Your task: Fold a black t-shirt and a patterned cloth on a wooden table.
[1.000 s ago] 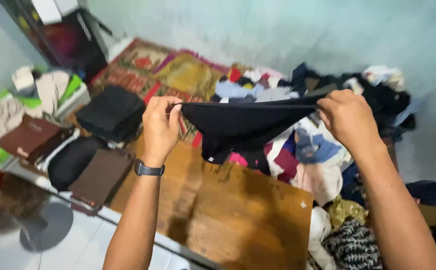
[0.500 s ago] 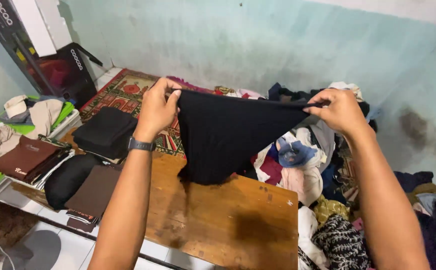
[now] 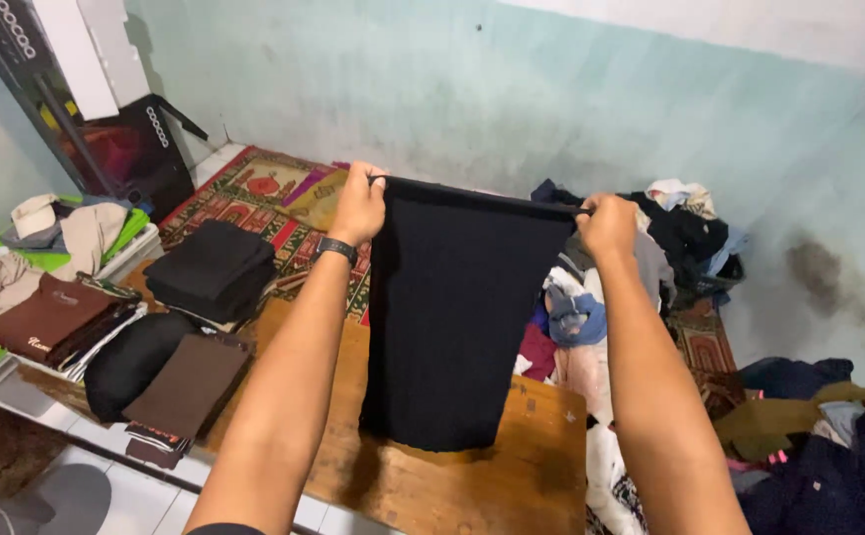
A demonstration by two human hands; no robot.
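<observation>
A black garment (image 3: 452, 317) hangs straight down in front of me, a long dark rectangle whose lower edge reaches the wooden table (image 3: 541, 466). My left hand (image 3: 358, 205), with a dark watch on the wrist, pinches its top left corner. My right hand (image 3: 606, 225) pinches the top right corner. The top edge is stretched taut between both hands, held out at arm's length above the table.
Folded black clothes (image 3: 213, 267), a black bundle (image 3: 135, 357) and folded brown cloth (image 3: 183, 386) lie at the table's left. A brown folded stack (image 3: 46, 319) sits further left. A heap of mixed clothes (image 3: 650, 258) lies behind on a patterned rug (image 3: 274, 193), more at right (image 3: 809, 436).
The garment has dropped open from a bunched triangle into a long hanging rectangle. Both hands have moved closer together and further out from me, raising the top edge.
</observation>
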